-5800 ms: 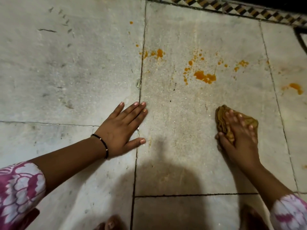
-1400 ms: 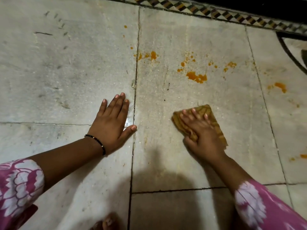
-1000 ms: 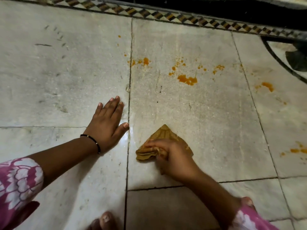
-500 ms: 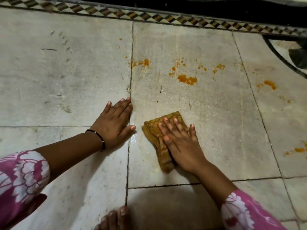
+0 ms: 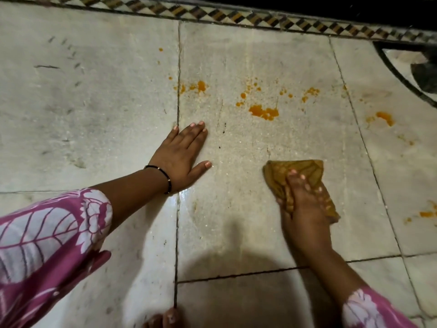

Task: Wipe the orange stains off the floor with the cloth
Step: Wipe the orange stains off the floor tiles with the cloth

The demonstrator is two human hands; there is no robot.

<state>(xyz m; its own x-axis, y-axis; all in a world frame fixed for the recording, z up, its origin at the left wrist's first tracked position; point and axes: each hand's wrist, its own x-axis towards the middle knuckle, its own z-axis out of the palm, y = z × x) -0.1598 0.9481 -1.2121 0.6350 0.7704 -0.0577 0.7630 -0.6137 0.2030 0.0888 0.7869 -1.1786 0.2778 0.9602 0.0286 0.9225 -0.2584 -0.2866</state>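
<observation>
We press cloth [image 5: 298, 176] flat on floor [image 5: 236, 221], right hand [image 5: 301, 204] fingers extended over it. Left hand [image 5: 181, 159] open, bracing. Orange stains [image 5: 263, 112] beyond cloth all unwiped; most work left.

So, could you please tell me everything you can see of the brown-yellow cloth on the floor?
The brown-yellow woven cloth is folded into a rumpled, roughly triangular wad with a darker grid pattern. It lies flat on the pale stone floor tile, nearer the person than the orange stains and apart from them. The right hand lies on its near half, fingers spread over it; whether it looks damp cannot be told.
</observation>
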